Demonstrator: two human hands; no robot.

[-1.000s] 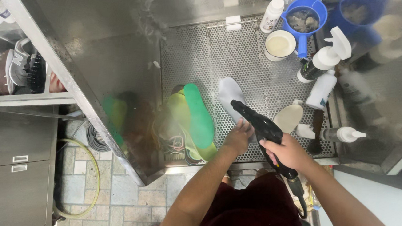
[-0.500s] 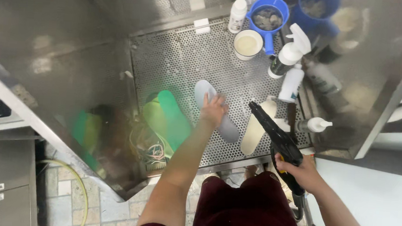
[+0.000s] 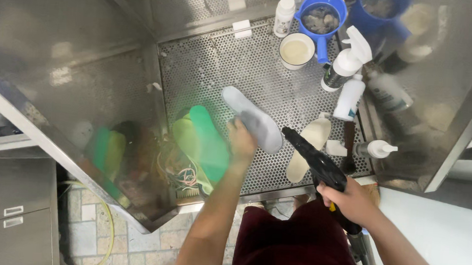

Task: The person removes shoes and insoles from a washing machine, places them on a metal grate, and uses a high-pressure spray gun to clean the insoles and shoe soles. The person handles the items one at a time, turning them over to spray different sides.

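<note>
My left hand (image 3: 241, 139) grips a grey shoe insole (image 3: 252, 119) and holds it flat over the perforated steel tray (image 3: 212, 75). My right hand (image 3: 350, 200) is closed on the handle of a black spray gun (image 3: 316, 161), whose nozzle points up and left at the insole's near end. A cream insole (image 3: 308, 146) lies on the tray just right of the gun. A green and yellow shoe (image 3: 204, 144) with coloured laces rests at the tray's front left, beside my left wrist.
At the back stand a white cup (image 3: 296, 50), a blue scoop (image 3: 322, 17), a small white bottle (image 3: 284, 9), a trigger spray bottle (image 3: 345, 61) and a pump bottle (image 3: 376, 149). Steel walls enclose the tray. Grey drawers (image 3: 8, 219) and a yellow hose (image 3: 109, 223) are lower left.
My left hand has carried the grey insole up off the tray and slightly forward. The spray gun has swung toward it, its nozzle now close to the insole.
</note>
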